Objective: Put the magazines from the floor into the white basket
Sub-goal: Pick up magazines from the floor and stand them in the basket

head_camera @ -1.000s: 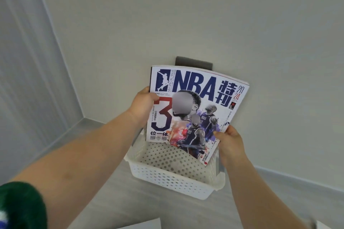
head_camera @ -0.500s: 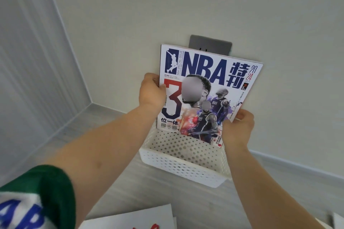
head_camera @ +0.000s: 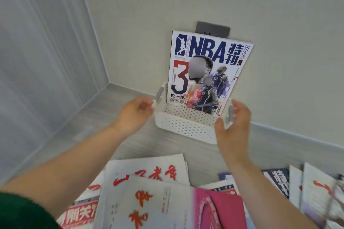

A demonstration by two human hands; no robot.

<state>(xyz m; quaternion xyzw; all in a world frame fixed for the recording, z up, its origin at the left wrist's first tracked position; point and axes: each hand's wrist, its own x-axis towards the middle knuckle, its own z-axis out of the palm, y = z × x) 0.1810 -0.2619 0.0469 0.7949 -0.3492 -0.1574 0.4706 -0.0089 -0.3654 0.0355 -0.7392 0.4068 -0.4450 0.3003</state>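
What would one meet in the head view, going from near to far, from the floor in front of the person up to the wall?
loose magazines on the floor → front wall of the white basket → NBA magazine standing in the basket → grey wall socket

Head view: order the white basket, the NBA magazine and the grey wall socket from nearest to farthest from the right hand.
1. White basket: on the floor, right beside the right hand, at its right end.
2. NBA magazine: standing upright in the basket, just beyond.
3. Grey wall socket: on the wall, behind the magazine's top edge.
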